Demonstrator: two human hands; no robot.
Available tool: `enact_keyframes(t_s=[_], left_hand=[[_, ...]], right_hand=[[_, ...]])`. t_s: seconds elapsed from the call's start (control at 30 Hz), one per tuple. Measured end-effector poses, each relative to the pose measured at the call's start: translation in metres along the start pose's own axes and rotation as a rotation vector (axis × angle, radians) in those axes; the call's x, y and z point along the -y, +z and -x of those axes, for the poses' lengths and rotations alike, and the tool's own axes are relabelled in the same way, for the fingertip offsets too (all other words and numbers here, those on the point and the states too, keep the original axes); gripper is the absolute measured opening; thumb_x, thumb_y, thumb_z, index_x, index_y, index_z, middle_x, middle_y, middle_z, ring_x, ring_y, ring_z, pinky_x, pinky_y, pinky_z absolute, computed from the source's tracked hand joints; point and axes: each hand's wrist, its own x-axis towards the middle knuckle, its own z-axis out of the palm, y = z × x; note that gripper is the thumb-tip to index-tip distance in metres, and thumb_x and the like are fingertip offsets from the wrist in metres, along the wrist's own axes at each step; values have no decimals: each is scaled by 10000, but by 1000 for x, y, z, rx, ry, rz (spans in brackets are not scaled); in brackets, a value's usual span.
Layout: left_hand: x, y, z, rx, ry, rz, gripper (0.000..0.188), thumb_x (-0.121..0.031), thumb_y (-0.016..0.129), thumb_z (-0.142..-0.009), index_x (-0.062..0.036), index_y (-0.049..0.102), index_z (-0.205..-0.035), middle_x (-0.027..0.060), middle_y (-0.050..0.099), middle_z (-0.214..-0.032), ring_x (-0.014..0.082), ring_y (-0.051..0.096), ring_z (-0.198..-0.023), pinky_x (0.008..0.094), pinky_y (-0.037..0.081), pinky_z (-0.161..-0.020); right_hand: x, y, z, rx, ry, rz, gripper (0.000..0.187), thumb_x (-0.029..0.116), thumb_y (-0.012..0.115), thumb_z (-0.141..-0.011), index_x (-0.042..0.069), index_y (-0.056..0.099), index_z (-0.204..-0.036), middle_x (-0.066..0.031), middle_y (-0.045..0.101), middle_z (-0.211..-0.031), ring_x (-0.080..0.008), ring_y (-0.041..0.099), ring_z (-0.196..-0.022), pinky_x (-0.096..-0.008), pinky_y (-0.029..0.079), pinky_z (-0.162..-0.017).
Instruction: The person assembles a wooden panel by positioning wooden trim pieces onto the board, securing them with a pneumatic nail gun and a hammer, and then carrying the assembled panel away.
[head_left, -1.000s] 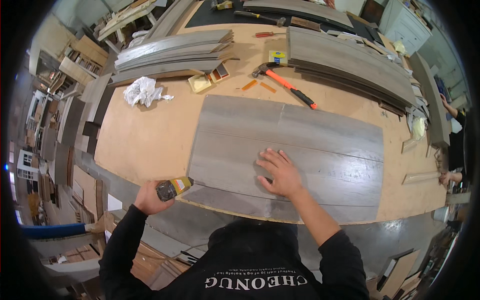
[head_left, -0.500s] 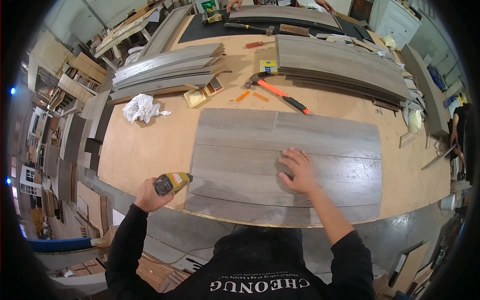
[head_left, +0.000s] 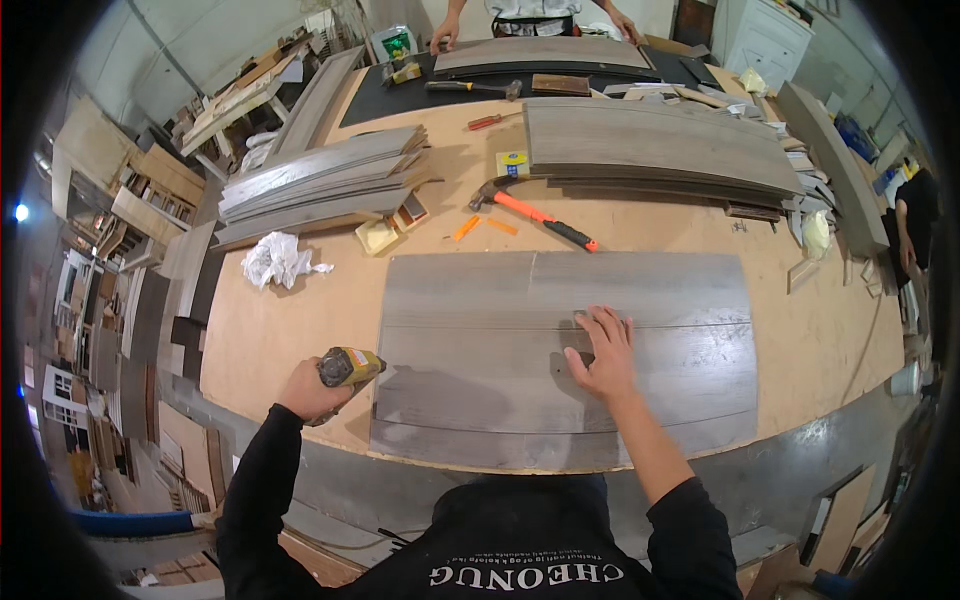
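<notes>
My left hand (head_left: 312, 390) is wrapped around the grip of a yellow and black drill-like power tool (head_left: 347, 368). Its dark nose points right, at the left edge of a grey wood-grain plank panel (head_left: 470, 365). Several planks lie edge to edge in this panel along the table's front. Over its middle, my right hand (head_left: 605, 350) has its fingers spread and empty, the fingertips near a seam; whether the palm touches the wood I cannot tell. A claw hammer (head_left: 540, 217) with an orange and black handle rests beyond the panel, beside two orange strips (head_left: 484, 228).
Stacked grey planks stand at the left (head_left: 320, 185) and right (head_left: 660, 145) of the wooden table (head_left: 270, 340). Crumpled white plastic (head_left: 279, 260) and a small box (head_left: 378, 236) sit at left. Across the table, another person's hands (head_left: 445, 35) touch a plank (head_left: 545, 55).
The view has tilted up, so the table sits lower and more of the person opposite shows. My left hand has turned the power tool slightly; my right hand has shifted a little forward across the seam.
</notes>
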Motion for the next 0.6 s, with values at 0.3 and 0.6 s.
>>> enact_keyframes(t_s=[0.3, 0.6], left_hand=[[-20, -4, -49, -156, 98, 49, 299, -127, 696, -655, 73, 629, -868, 120, 638, -655, 177, 624, -532, 302, 501, -514], [-16, -3, -62, -168, 145, -49, 453, -249, 730, -624, 107, 609, -875, 225, 655, -751, 303, 675, -729, 364, 526, -671]], right_hand=[[2, 1, -4, 71, 39, 74, 521, 315, 648, -767, 136, 510, -1237, -98, 401, -1361, -289, 292, -1335, -525, 179, -1112], [2, 0, -6, 36, 39, 61, 514, 272, 663, -730, 127, 534, -1205, -106, 423, -1358, -305, 333, -1314, -508, 198, -1102]])
